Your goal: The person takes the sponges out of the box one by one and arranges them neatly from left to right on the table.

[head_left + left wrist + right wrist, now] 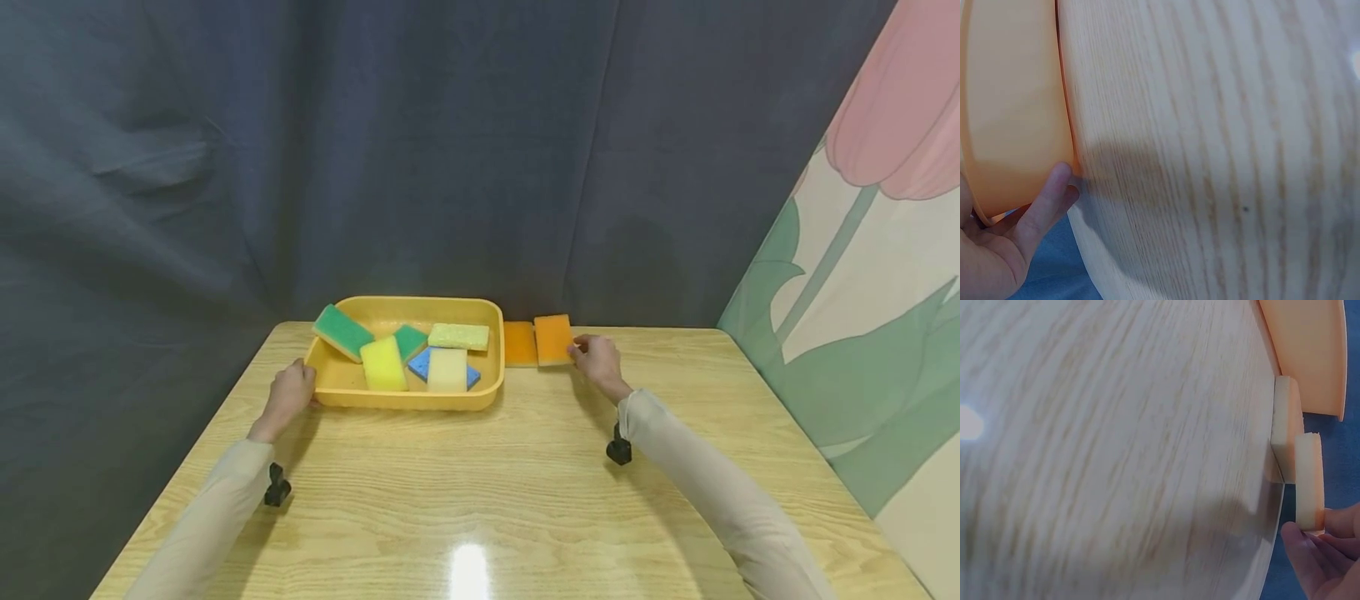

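Observation:
At the back of the table a yellow plastic bin [408, 401] holds several sponges. My left hand [288, 392] grips its left end; in the left wrist view, the fingers [1044, 203] lie against the bin's outer wall [1016, 112]. My right hand [600, 360] pinches an orange sponge [552, 337] with a pale underside by its right edge, between thumb and fingers. The held sponge [1309, 484] is slightly raised and overlaps a second orange sponge [1285, 428] in the right wrist view. That second one lies flat on the table, right beside the bin.
Inside the bin are a green sponge [343, 332] leaning on the left rim, a bright yellow one [383, 364], a cream one [447, 370], a pale yellow one [459, 336] and others. A dark curtain [450, 150] hangs behind the wooden table [450, 475]. A flower-patterned wall [862, 333] stands at right.

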A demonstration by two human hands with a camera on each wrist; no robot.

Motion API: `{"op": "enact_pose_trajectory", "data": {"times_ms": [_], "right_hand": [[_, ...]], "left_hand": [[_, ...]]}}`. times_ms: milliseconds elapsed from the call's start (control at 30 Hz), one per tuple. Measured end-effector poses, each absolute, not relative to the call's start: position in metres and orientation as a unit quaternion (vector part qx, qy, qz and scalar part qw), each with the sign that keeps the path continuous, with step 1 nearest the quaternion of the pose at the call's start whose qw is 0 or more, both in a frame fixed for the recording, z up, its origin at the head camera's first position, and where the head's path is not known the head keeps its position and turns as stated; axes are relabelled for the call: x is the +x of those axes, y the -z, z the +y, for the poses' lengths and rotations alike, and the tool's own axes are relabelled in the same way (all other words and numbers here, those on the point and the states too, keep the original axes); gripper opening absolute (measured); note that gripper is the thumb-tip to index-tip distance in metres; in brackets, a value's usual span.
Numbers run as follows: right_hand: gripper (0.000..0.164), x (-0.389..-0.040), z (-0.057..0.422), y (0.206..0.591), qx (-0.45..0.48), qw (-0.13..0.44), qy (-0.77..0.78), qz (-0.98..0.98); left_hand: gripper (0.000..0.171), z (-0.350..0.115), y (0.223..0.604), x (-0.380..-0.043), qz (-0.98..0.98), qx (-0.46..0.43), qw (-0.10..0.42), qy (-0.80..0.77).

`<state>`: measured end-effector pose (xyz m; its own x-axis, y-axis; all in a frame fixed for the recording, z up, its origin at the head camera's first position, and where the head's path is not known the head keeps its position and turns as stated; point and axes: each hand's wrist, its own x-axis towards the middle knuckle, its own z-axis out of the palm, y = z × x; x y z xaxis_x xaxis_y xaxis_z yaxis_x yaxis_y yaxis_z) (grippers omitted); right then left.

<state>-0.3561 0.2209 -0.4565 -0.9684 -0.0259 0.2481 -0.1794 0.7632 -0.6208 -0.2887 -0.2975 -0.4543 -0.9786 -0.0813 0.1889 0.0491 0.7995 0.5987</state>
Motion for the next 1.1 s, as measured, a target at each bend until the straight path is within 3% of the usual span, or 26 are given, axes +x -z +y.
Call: {"op": "enact_pose_trajectory", "data": {"times_ms": [1100], "right_hand": [[0.032,-0.363,0.226,0.467,0.029,0.084,-0.345,-0.934]], "left_hand": [[0.028,-0.295,0.455,-0.288,-0.945,0.018,0.102,0.310]]}}
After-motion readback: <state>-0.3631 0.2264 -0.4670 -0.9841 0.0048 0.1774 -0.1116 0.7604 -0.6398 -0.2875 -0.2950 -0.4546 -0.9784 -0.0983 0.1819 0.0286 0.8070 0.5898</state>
